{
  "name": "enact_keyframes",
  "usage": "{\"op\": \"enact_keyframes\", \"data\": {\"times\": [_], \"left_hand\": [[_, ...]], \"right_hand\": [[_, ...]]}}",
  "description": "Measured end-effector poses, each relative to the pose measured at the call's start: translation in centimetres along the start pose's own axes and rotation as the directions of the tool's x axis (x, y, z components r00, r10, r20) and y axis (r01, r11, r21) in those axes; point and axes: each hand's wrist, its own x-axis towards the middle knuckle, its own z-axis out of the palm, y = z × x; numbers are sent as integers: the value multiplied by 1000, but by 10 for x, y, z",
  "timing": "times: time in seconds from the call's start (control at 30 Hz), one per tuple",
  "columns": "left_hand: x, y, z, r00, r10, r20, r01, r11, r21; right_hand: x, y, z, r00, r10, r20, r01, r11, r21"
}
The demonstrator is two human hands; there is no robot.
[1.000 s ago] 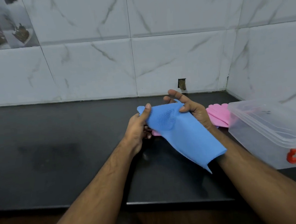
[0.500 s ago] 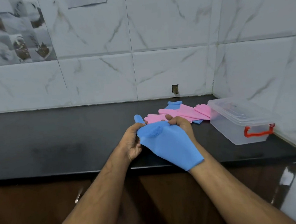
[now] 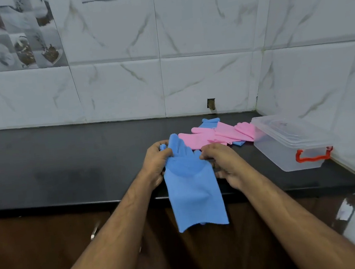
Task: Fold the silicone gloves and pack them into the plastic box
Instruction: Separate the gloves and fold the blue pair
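I hold a blue silicone glove [image 3: 193,189] over the front edge of the black counter [image 3: 67,166]. My left hand [image 3: 156,163] grips its finger end on the left side. On the right side my right hand [image 3: 222,162] pinches the glove's edge. The cuff hangs down past the counter edge. Two pink gloves [image 3: 216,137] and another blue glove [image 3: 210,122] lie behind my hands. A clear plastic box [image 3: 290,143] with a lid and a red latch stands on the counter at the right.
Marble-look tiled walls [image 3: 166,70] close the counter at the back and on the right. Brown cabinet fronts [image 3: 42,245] run below the counter edge.
The glove has opened out and now hangs long with its cuff down. Both hands shifted along it. The view has pulled back and risen, showing more counter and the whole box.
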Motion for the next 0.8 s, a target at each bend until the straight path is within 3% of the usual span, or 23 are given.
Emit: {"op": "enact_keyframes", "data": {"times": [0.17,0.3,0.47,0.6,0.7,0.8], "left_hand": [[20,-2,-39,988,119,-101,-77,933,351],[26,-2,-49,971,148,-189,-81,943,323],[46,-1,-71,889,229,-396,-31,894,448],[63,-3,-87,863,272,-426,5,838,545],[71,-6,-90,860,313,-404,66,715,696],[78,-5,-85,856,423,-298,22,545,838]], "right_hand": [[27,20,11,985,-168,48,175,949,-264],[53,24,38,955,-294,40,294,919,-263],[83,23,59,937,-321,135,348,864,-365],[103,23,70,906,-386,175,421,773,-473],[115,23,71,894,-403,196,445,743,-500],[123,23,70,875,-461,149,471,737,-484]]}}
